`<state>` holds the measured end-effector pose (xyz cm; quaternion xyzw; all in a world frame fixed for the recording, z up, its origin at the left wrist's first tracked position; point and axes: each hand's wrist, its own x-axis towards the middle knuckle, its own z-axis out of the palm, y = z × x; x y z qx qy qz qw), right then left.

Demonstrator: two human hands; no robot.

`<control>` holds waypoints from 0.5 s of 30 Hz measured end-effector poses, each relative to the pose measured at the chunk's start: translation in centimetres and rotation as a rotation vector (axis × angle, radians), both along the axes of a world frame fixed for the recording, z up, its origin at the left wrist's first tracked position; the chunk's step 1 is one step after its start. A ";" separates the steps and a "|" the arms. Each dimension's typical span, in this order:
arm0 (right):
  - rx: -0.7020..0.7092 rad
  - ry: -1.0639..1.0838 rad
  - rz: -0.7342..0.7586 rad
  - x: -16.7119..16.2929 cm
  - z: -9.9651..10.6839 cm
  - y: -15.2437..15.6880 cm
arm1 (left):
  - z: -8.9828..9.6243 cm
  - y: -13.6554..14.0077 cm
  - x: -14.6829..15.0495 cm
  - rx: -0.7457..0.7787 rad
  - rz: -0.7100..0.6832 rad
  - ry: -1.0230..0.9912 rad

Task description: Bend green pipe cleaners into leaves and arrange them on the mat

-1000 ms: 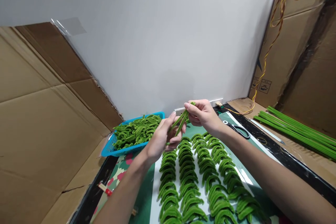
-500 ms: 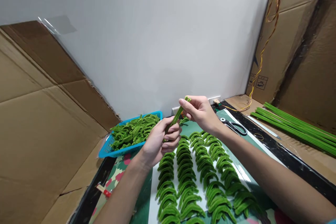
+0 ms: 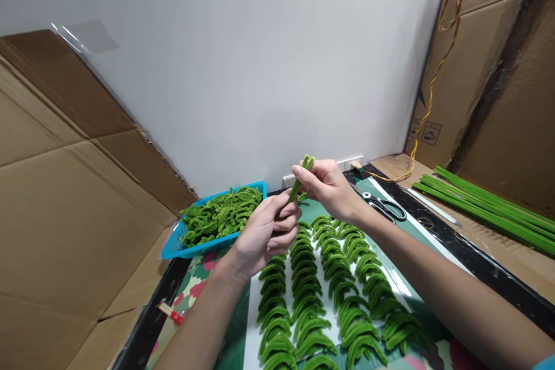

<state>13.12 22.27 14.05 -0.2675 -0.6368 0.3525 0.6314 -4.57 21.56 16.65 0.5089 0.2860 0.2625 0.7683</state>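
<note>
Between my two hands, above the table, is a small bundle of green pipe cleaners (image 3: 295, 188), tilted with its tips up and to the right. My left hand (image 3: 269, 232) is closed around the lower part, which the fingers hide. Near the upper end, the thumb and fingers of my right hand (image 3: 327, 186) pinch the bundle; two pale green tips poke out above them. Below the hands, curved green pipe cleaner pieces (image 3: 307, 289) lie in rows on white paper (image 3: 252, 335).
At the left a blue plastic basket (image 3: 173, 247) holds many bent green pieces. Black-handled scissors (image 3: 384, 207) lie at the right, near long straight pipe cleaners (image 3: 485, 208) on cardboard. A twisted yellow wire (image 3: 429, 104) hangs by the right cardboard wall (image 3: 489, 69). A white wall (image 3: 243, 69) stands behind.
My right fingers have shifted slightly on the bundle, and more of its two tips now shows above them. My left hand keeps its hold nearly unmoved. The view has shifted a little.
</note>
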 end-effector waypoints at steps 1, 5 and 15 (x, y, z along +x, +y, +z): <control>0.003 -0.001 0.000 0.0 0.0 0.0 | 0.0 0.0 0.0 0.008 -0.002 -0.004; 0.019 -0.030 -0.010 0.3 0.0 0.1 | -0.2 0.2 0.1 0.005 0.006 -0.002; 0.047 -0.062 0.093 0.8 0.4 -0.2 | -0.3 -0.3 0.2 -0.013 0.020 -0.029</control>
